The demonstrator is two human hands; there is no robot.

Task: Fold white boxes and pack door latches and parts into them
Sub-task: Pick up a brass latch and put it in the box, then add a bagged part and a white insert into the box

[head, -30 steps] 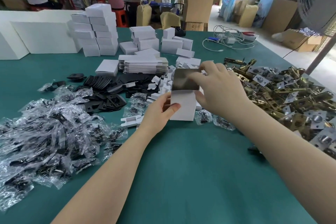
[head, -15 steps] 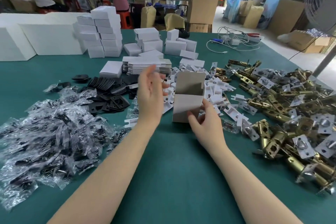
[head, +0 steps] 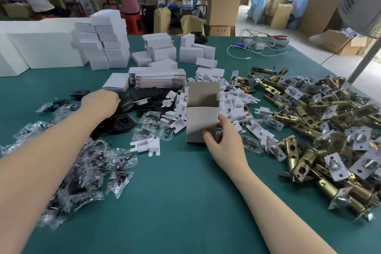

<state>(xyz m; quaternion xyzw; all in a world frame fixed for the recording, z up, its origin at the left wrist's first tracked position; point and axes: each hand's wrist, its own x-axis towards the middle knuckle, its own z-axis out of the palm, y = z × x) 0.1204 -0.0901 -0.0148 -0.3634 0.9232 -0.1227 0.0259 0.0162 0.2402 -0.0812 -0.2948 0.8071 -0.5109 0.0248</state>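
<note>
A white box [head: 201, 121] stands upright on the green table [head: 175, 202], its top flap raised and its mouth open. My right hand [head: 224, 142] grips its lower right corner, thumb on the front face and fingers round the side. Off to the left, my left hand [head: 101, 102] reaches down onto the pile of black plates [head: 152, 95]; its fingers are hidden behind the back of the hand. Brass door latches [head: 321, 121] lie heaped on the right. White plastic inserts [head: 233, 101] are scattered behind the box.
Clear bags of small parts [head: 86, 163] cover the left of the table. Flat box blanks [head: 158, 77] are stacked behind the black plates, and folded white boxes [head: 107, 43] are piled farther back. Cables [head: 259, 45] lie at the far right. Two people work at benches beyond.
My left hand left the box and moved left down onto the black plates. My right hand shifted from the top flap to the box's lower right corner, which now stands upright.
</note>
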